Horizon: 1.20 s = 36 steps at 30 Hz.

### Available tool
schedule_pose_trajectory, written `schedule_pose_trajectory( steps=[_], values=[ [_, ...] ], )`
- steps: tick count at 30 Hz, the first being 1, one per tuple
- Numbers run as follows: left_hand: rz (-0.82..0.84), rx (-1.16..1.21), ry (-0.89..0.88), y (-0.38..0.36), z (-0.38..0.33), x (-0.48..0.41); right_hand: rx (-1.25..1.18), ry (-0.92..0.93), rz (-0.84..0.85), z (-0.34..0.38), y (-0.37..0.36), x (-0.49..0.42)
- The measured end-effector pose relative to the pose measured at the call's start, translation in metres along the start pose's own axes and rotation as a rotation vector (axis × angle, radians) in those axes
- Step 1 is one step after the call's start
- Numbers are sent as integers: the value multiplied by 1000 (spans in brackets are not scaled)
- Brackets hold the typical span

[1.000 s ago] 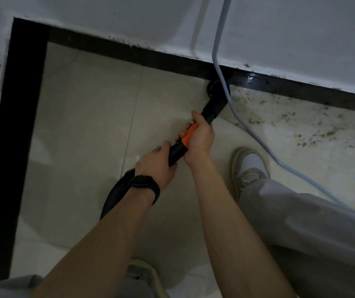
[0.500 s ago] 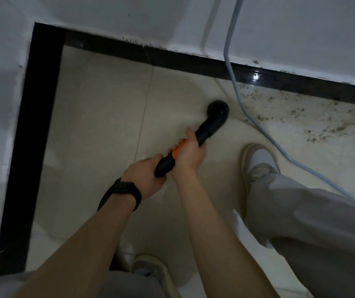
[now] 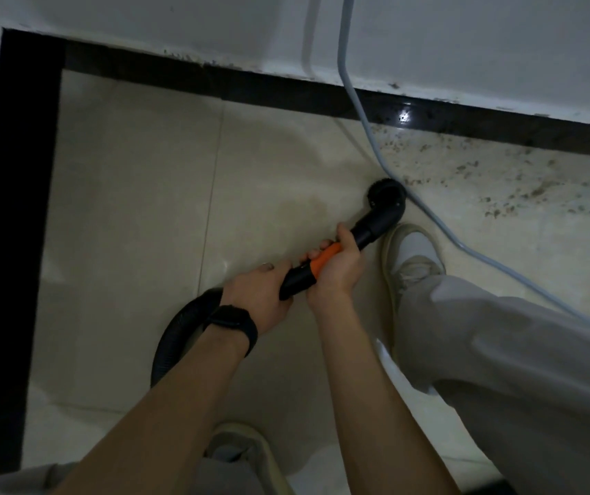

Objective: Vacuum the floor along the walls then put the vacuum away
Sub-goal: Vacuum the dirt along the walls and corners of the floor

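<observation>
vacuum wand [image 3: 372, 226] gripped in curled left hand [image 3: 258, 296] and right hand [image 3: 336, 272].

No text, label, brand, number or sign can be read anywhere in the frame.
</observation>
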<state>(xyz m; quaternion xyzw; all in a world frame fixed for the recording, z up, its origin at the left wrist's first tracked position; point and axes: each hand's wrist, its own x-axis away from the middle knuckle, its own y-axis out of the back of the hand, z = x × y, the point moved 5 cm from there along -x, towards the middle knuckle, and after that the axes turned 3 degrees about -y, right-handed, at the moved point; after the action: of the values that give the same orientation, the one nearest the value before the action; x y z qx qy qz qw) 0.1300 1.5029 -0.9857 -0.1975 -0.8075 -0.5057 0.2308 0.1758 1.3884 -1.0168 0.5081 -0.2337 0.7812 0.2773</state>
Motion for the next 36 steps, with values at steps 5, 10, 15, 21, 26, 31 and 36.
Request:
schedule_pose_trajectory(
  steps=[5, 10, 15, 21, 26, 31, 36],
  values=[
    [-12, 3, 26, 3, 2, -3, -2, -10, 8, 1, -5, 0],
    [-13, 17, 53, 8, 4, -6, 12, 0, 42, 3, -16, 0],
    [-40, 42, 85, 18, 9, -15, 29, -3, 72, 9, -35, -1],
    [-49, 82, 99, 24, 6, -25, 55, 1, 98, 18, -46, -6],
    [-42, 90, 115, 28, 7, -34, 86, 10, 121, 24, -55, -11],
    [-56, 138, 122, 32, 5, -43, 136, 20, 141, 34, -67, -17],
    [-76, 171, 160, 40, 13, -45, 179, 15, 166, 32, -81, -18]
  ],
)
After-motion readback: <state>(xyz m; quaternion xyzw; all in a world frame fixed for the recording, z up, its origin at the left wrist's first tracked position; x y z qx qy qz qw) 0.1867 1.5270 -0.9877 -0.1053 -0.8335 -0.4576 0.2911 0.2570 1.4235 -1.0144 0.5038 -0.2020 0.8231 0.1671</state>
